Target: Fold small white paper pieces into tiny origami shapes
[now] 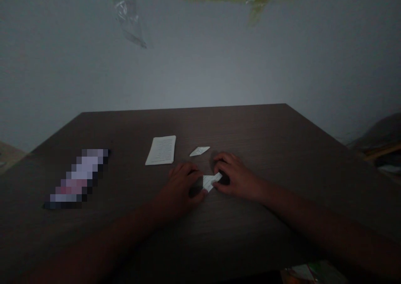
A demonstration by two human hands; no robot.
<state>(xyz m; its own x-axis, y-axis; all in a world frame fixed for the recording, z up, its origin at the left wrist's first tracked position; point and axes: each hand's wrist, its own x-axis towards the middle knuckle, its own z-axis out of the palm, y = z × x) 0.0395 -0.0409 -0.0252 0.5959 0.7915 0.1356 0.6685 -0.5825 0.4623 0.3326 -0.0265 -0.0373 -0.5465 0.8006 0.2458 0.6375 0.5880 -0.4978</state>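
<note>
Between my two hands, low over the table, is a small piece of folded white paper [208, 183] with faint lines of print. My left hand [184, 183] pinches its left side between thumb and fingers. On the other side, my right hand [233, 175] grips the right end, which is folded into a narrow flap. Just beyond my hands lies a folded paper diamond [199, 151] with crease lines on it. A stack of printed paper sheets [161, 150] rests farther left, apart from both hands.
At the left of the dark wooden table [244, 129] lies a flat phone-like object [78, 177] with a blurred-out screen. A pale wall [206, 67] stands behind the table, with clear plastic [128, 16] hanging on it. Colourful items [307, 273] show below the near edge.
</note>
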